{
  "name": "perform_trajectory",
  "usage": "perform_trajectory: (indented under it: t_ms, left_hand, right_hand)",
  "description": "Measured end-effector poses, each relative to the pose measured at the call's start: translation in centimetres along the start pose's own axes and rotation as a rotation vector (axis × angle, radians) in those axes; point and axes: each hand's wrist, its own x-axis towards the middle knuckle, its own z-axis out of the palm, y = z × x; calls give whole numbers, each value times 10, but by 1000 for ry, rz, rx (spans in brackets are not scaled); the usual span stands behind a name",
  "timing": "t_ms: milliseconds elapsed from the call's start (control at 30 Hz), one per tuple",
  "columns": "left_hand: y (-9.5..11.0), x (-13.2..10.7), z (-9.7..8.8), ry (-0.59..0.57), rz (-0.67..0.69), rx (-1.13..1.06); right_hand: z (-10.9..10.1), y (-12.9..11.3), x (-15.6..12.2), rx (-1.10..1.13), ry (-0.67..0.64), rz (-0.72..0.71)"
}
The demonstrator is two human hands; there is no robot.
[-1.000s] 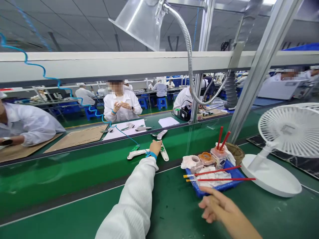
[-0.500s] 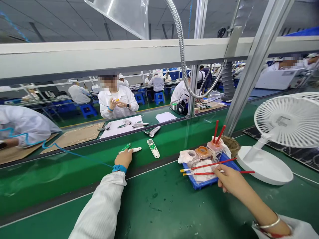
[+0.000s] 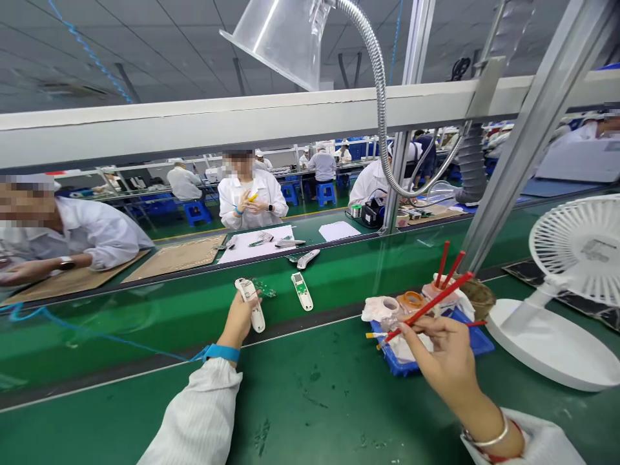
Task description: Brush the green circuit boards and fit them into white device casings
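Fingers of the left hand (image 3: pixel 238 321) are closed around a white plastic casing (image 3: pixel 250 303), holding it tilted, and a small green circuit board (image 3: pixel 264 289) lies just beside those fingers. Farther right of them rests a second white casing (image 3: pixel 301 290). Fingers of the right hand (image 3: pixel 443 353) pinch a red-handled brush (image 3: pixel 429 309) like a pen, above a blue tray (image 3: pixel 404 369) under them. For clean work, I judge the casing should stay firm in the left fingers, and the right fingers should keep the brush steady and light.
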Motion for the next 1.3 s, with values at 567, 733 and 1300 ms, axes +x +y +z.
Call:
perform_trajectory:
  t_ms: [567, 733, 1300]
  left_hand:
    - [49, -130, 25, -570, -343, -491]
    - [55, -141, 30, -616, -381, -457]
    - [56, -144, 23, -625, -387, -456]
  right_hand:
    - [47, -77, 37, 559, -261, 2]
    - [52, -69, 30, 473, -330, -15]
    - [38, -57, 26, 264, -349, -203]
